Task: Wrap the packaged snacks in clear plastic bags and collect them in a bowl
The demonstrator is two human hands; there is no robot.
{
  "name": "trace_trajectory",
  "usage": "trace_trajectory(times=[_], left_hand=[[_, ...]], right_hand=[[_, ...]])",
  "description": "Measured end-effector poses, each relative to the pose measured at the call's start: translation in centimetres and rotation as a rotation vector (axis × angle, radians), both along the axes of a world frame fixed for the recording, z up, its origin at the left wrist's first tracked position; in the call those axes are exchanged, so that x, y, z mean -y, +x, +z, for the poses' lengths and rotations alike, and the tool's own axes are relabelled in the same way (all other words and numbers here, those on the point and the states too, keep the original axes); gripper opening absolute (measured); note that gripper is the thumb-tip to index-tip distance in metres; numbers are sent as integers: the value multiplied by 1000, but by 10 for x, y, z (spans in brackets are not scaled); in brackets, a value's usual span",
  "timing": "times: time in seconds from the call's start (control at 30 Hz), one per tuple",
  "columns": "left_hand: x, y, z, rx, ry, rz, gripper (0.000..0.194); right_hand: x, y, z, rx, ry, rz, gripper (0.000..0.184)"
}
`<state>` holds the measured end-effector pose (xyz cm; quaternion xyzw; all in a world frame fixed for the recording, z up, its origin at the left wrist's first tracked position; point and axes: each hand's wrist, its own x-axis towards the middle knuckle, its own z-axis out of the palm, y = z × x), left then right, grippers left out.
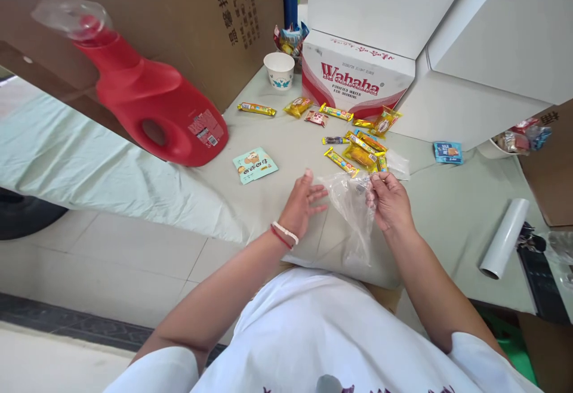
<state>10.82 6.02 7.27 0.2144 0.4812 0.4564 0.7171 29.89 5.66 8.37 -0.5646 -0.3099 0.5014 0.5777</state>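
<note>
My right hand [390,201] pinches the top edge of a clear plastic bag [356,220], which hangs down over the table's front edge. Beside the bag's left side, my left hand [304,203] has its fingers spread and grips nothing. Just beyond the bag lies a pile of yellow-wrapped snacks [362,155], with a yellow snack stick [341,162] at its near side. A small dark-wrapped stick [335,140] touches the pile's left. To the left of my hands a mint-green snack packet [254,165] lies flat.
A large red jug [156,101] stands at the left, near a paper cup [280,71]. The Wahaha carton [358,74] stands at the back. A blue packet [447,152], a filled bowl [501,144] and a white roll [505,238] are at the right.
</note>
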Motion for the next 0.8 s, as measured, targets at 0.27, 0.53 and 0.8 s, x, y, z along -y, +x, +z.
trace_trajectory(times=[0.27,0.53,0.8], left_hand=[[46,33,-32,-328,119,-189,26],[23,20,-31,-100,6,-85,25],[17,32,-50,-484,342,191,18]], right_hand=[[-2,-2,-11,-49,16,-56,45],[-15,39,-19,-134,-110,-67,55],[34,-11,-31,-79,-274,232,61]])
